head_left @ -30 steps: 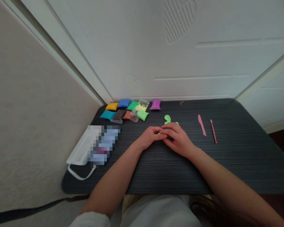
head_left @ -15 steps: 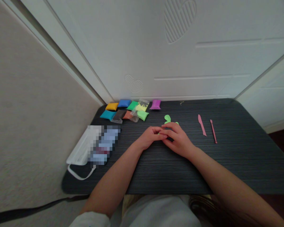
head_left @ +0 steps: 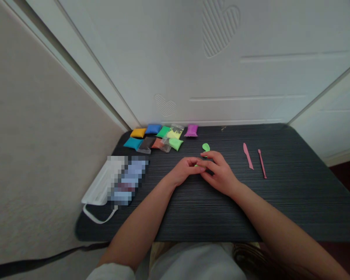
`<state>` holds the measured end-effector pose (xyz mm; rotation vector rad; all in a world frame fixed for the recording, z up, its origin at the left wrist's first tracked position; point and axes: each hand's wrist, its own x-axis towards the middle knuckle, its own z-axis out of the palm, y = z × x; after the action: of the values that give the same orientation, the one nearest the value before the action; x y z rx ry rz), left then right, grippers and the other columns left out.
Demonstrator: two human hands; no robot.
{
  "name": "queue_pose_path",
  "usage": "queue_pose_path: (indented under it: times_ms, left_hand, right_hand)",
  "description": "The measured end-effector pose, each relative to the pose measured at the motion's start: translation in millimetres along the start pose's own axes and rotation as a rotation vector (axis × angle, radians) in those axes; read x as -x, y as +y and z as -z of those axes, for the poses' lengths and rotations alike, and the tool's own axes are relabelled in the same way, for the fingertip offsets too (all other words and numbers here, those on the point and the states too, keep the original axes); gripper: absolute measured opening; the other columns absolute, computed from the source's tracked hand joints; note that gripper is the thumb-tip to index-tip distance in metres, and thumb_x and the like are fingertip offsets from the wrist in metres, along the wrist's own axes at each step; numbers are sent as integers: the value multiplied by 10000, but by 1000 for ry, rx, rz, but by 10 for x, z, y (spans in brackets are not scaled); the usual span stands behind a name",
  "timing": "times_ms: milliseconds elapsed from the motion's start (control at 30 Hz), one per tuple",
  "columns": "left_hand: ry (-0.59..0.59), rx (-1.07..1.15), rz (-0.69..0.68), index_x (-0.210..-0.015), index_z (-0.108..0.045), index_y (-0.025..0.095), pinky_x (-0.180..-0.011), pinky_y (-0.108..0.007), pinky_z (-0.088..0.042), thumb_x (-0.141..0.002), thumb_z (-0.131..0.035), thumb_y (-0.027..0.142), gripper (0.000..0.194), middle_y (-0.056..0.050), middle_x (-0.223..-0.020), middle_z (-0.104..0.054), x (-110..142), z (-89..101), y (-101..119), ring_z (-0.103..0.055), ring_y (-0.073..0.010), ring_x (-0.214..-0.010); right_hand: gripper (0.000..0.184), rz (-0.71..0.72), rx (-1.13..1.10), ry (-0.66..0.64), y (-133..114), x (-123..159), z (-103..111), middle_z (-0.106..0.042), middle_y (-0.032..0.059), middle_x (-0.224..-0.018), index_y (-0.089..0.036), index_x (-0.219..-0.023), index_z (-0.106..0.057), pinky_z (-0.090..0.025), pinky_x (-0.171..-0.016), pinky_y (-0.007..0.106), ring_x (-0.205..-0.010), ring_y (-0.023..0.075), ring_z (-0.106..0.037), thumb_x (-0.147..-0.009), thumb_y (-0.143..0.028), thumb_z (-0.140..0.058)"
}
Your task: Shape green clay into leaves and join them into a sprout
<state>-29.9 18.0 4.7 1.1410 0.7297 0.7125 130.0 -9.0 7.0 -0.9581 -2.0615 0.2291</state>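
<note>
My left hand (head_left: 184, 171) is closed in a pinch on a small piece of light green clay (head_left: 196, 166); most of it is hidden by fingers. From the right, my right hand (head_left: 220, 173) meets it, its fingertips pressed together with the left ones over the same piece. Just beyond the fingers, a flattened, rounded piece of light green clay (head_left: 205, 147) lies on the dark table (head_left: 210, 214). More green shows at its lower edge, partly covered by my right hand.
Several packets of coloured clay lie at the back left, among them a purple packet (head_left: 191, 130) and a light green packet (head_left: 175, 143). A pink plastic knife (head_left: 247, 155) and a pink rod tool (head_left: 262, 163) are at right. At left are a face mask (head_left: 103, 182) and a blurred-out object (head_left: 131, 181).
Both hands stay together, with small finger shifts around the clay. My right hand covers more of the green pieces behind it. The view has tilted slightly.
</note>
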Motion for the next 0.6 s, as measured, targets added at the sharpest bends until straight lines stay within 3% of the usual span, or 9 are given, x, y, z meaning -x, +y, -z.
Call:
queue_pose_path:
  times_ms: [600]
  left_hand:
    - [73,53,23,-733,-631,125,-747,-283,-366,-602,-686,240,184,-2,-715,-617,-22,0,-7,-533,-120,-694]
  right_hand:
    - [339,-41,24,49,13,-7,-16,-495,71,-1091,-271,-1052,-544,-420,-874,443,-1049,218,-457,-739,-141,-525]
